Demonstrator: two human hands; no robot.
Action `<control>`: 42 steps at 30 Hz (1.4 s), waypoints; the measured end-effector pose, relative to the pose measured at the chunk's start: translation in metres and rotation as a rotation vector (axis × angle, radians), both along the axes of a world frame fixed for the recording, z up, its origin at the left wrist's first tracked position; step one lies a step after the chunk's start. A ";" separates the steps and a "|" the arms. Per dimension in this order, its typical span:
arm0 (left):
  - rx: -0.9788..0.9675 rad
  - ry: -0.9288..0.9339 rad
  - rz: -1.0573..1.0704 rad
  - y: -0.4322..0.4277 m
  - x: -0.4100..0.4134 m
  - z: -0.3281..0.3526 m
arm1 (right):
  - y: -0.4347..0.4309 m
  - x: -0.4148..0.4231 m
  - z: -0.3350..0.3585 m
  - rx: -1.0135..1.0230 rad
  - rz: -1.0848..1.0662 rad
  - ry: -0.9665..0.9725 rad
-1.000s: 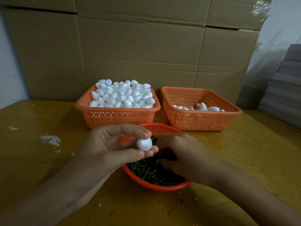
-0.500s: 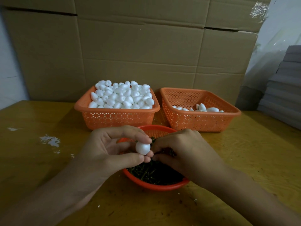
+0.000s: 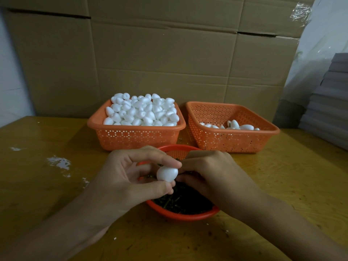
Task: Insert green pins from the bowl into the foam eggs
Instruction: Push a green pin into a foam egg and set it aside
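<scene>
I see a yellow wood table [image 3: 56, 194] with a wall of brown cardboard [image 3: 160, 63] behind it. There are some white spots [image 3: 58, 162] on the table on the left side. A stack of grey sheets [image 3: 329, 110] sits at the far right.

I count two orange baskets at the back of the table, side by side. The left basket [image 3: 131, 136] is piled high with white foam eggs [image 3: 143, 112], too many for me to count. The right basket [image 3: 235, 142] has only a few eggs [image 3: 233, 125] at the bottom, and its wall hides part of them.

I count one round red bowl [image 3: 184, 215], close to me, just in front of the baskets. It is full of green pins [image 3: 180, 202].

I see two hands, both over the bowl. The left hand [image 3: 120, 178] holds one egg [image 3: 167, 173] between its thumb and its bent fingers. The right hand [image 3: 212, 172] is curled, and its fingertips are pinched together right at the egg's side. I cannot tell if a pin is between them, because the spot is dark and small.
</scene>
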State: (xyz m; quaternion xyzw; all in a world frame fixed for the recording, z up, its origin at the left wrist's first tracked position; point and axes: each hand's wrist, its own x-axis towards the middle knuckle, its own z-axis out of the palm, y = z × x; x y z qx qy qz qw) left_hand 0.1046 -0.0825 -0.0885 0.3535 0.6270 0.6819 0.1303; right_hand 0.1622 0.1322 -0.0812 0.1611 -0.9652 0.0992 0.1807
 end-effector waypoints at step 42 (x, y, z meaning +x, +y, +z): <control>0.106 -0.062 -0.040 0.002 -0.004 -0.002 | 0.005 -0.004 -0.005 -0.167 -0.054 0.064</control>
